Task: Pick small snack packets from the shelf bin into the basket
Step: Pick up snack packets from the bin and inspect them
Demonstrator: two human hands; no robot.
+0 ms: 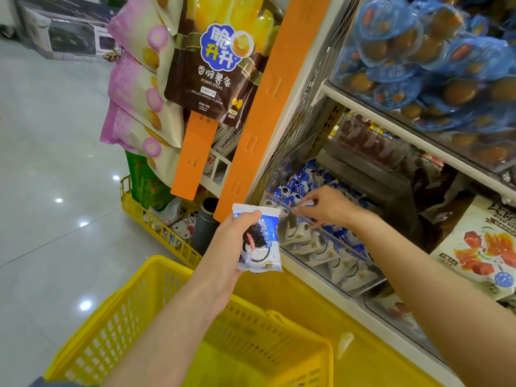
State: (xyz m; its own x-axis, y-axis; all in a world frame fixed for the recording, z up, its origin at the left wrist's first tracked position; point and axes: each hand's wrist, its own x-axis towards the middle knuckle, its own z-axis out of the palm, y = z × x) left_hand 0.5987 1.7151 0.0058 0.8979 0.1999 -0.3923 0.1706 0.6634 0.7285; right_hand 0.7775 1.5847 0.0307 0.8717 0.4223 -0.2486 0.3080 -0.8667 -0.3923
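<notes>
A blue-and-white snack packet [261, 238] is held upright in the left grip [233, 247], with the thumb pressed over its upper front and the fingers curled behind it. The packet is kept in open air just outside the shelf, above the far rim of the yellow basket [134, 297], whose open top lies below the forearm. The right grip [326, 205] is reached over the clear front wall of the shelf bin [339, 243], its fingertips closed in a pinch on a second packet [306, 203] at the top of the pile. The wrist is seen crossing that clear edge closely; whether the edge is touched cannot be told. The bin is filled with like packets, heaped against the front wall. To the left, the bin is bounded by an orange upright strip [265, 113], just beside the held packet's top corner. Beyond it, a second yellow basket [145, 216] is set on the glossy floor [55, 163], where wide free room is left.
</notes>
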